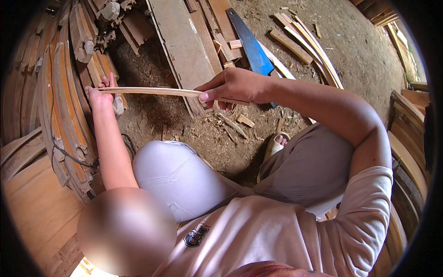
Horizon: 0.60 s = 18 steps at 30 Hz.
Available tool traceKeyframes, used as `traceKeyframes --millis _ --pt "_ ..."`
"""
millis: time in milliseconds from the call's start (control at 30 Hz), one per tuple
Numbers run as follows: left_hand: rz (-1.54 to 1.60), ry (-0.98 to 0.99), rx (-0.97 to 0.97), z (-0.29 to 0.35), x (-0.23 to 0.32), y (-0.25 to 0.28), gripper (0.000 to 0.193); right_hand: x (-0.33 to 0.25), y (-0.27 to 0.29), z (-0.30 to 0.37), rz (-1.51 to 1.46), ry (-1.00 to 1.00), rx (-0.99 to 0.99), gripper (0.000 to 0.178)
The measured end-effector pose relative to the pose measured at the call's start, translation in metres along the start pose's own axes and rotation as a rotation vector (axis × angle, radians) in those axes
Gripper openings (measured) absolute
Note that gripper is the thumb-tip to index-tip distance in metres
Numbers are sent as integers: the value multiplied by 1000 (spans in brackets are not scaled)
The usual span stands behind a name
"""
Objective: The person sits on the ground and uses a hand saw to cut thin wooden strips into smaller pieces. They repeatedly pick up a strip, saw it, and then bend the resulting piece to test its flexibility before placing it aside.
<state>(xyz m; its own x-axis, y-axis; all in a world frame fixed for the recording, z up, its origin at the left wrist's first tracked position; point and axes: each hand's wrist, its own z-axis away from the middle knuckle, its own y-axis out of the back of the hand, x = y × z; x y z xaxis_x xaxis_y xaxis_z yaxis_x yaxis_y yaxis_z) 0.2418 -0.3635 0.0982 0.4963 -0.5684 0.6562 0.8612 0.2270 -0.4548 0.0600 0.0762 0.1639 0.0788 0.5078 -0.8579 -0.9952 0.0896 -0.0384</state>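
Note:
A long, thin wooden strip point(152, 91) stretches level between my two hands, above my bent knees. My left hand point(100, 94) holds its far left end, the fingers curled up round it. Nearer the other end, my right hand point(233, 85) pinches the strip between thumb and fingers, and a short length sticks out beyond the grip. A dark line runs along the strip; whether it is one piece or two laid together I cannot tell. Just past my right hand lies a handsaw point(253, 48) with a blue blade, resting on boards.
Wide planks point(182, 41) lie on the dirt floor ahead. Curved timber point(64, 92) is stacked at my left, with a dark cord across it. Slim light strips point(314, 51) lie at the far right. Offcuts point(245, 121) and shavings litter the ground; more wood point(406, 143) stands at right.

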Motion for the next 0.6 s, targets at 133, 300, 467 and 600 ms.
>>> traceKeyframes --millis 133,300,467,600 --pt "-11 7 9 -1 -4 -3 69 5 2 4 -39 15 -3 58" --pt "10 -5 -19 -15 0 10 65 -2 3 3 53 6 -16 52" --pt "-48 -94 -287 -15 -3 22 75 -7 4 0 157 15 -37 52" --pt "32 -151 -175 67 -17 -33 54 24 14 -5 257 -6 82 53"
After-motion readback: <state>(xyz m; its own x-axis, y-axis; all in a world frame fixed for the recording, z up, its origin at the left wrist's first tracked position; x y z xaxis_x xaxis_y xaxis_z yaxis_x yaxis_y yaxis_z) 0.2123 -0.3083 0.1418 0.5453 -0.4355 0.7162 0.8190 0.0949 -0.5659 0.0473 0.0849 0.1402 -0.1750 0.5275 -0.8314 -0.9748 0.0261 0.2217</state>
